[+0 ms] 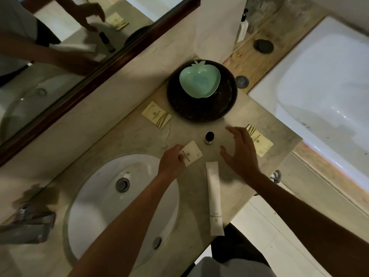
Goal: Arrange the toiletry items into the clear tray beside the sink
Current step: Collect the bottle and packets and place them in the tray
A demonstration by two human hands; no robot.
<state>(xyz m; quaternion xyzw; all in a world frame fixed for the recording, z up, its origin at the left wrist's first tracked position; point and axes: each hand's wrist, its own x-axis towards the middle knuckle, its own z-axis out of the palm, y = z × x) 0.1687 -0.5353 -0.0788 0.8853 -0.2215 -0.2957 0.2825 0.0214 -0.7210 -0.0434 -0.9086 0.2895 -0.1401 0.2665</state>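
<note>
My left hand (172, 161) grips a small cream packet (192, 152) at the sink's far rim. My right hand (242, 150) hovers open over the counter, fingers spread, holding nothing. A small dark bottle (209, 137) stands upright between the two hands. A long white tube (214, 198) lies on the counter below them. Two more cream packets rest on the counter, one (156, 114) left of the dark tray and one (261, 141) partly hidden behind my right hand. A pale green apple-shaped dish (199, 79) sits on a round dark tray (201, 108).
The white sink basin (95, 196) fills the counter's left part, with a tap (30, 222) at its left. A framed mirror (79, 56) runs along the wall. A white bathtub (323, 86) lies to the right, with a pump bottle (242, 29) on its ledge.
</note>
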